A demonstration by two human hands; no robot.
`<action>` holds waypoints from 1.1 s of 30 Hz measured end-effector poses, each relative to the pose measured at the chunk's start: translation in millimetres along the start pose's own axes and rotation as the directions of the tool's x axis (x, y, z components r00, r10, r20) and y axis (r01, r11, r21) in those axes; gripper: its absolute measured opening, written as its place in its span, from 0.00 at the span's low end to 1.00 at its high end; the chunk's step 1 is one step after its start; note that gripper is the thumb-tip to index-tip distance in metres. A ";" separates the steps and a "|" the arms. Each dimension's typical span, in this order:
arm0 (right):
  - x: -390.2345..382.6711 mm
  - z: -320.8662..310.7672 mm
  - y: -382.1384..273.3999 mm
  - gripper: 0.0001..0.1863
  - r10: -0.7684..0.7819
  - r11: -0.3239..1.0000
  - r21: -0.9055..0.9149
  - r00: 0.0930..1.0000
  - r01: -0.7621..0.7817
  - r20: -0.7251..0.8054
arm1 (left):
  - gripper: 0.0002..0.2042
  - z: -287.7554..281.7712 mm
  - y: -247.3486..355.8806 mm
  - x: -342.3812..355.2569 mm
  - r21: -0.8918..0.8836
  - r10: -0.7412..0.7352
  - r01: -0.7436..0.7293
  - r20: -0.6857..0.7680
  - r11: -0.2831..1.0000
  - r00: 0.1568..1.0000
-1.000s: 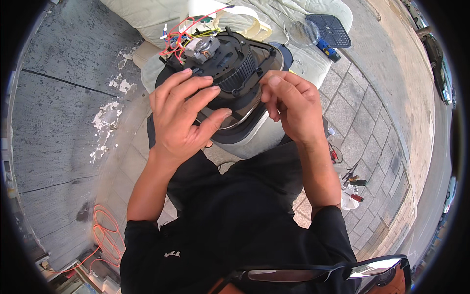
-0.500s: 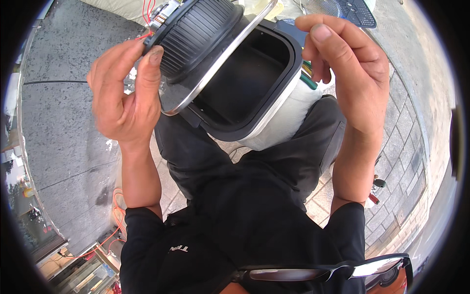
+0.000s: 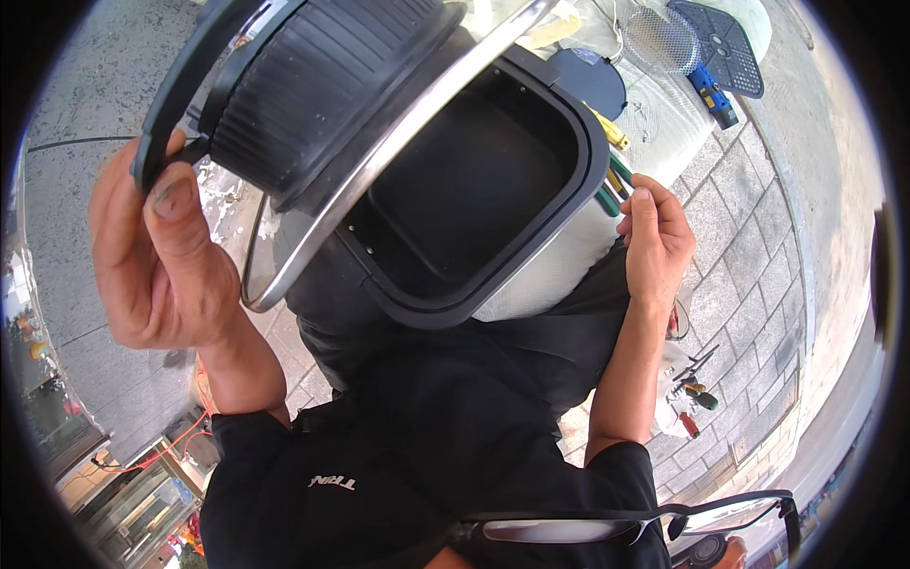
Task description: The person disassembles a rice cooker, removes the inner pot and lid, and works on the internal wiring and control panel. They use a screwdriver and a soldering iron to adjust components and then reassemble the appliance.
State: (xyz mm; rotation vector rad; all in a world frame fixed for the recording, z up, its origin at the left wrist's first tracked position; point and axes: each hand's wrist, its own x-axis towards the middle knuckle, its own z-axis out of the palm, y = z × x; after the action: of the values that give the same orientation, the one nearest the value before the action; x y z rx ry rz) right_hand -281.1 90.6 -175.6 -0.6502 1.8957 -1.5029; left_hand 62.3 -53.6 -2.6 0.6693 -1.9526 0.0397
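My left hand [image 3: 171, 256] pinches the edge of a black ring-shaped part on a heating lid. The lid has a ribbed black housing [image 3: 313, 95] and a clear disc with a shiny metal rim [image 3: 370, 171]; it is tilted up over the left side of a black square pot [image 3: 474, 180]. The pot stands on a pale cloth cover between my knees. To its right, my right hand [image 3: 659, 237] has its thumb and fingers closed at the end of a green-handled tool [image 3: 609, 201], whose far end is partly hidden by the pot.
A yellow-handled tool [image 3: 609, 128], a dark round plate [image 3: 588, 83], a wire-mesh basket [image 3: 661, 40], a blue-and-black cylinder [image 3: 713, 95] and a perforated black plate [image 3: 725, 47] lie on the cloth. Several hand tools [image 3: 700, 394] rest on the paving at right. An orange cord [image 3: 194, 417] runs at left.
My right hand has come down from above the pot to the green-handled tool. My left hand has moved left and lower, with the lid; the red wires no longer show.
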 end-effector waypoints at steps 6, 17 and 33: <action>15.3 0.8 1.9 0.15 0.057 0.994 0.089 0.997 -0.061 0.049 | 0.13 -12.8 1.3 -9.3 0.005 0.209 -0.216 0.234 0.976 0.950; 18.0 -31.1 9.1 0.14 0.114 0.812 0.579 0.993 -0.077 -0.028 | 0.12 17.5 50.9 -49.2 0.071 0.260 -0.375 0.602 0.924 0.755; 107.1 -53.8 35.9 0.14 -0.228 0.769 -0.390 0.787 0.507 0.574 | 0.18 16.5 71.0 -73.3 0.108 0.072 -0.166 0.587 0.980 0.806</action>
State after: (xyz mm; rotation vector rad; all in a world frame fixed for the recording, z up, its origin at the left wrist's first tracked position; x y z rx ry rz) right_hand -393.4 58.4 -220.3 -1.6060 1.8084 -0.8564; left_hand 38.8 33.1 -53.8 0.7131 -2.6102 0.0715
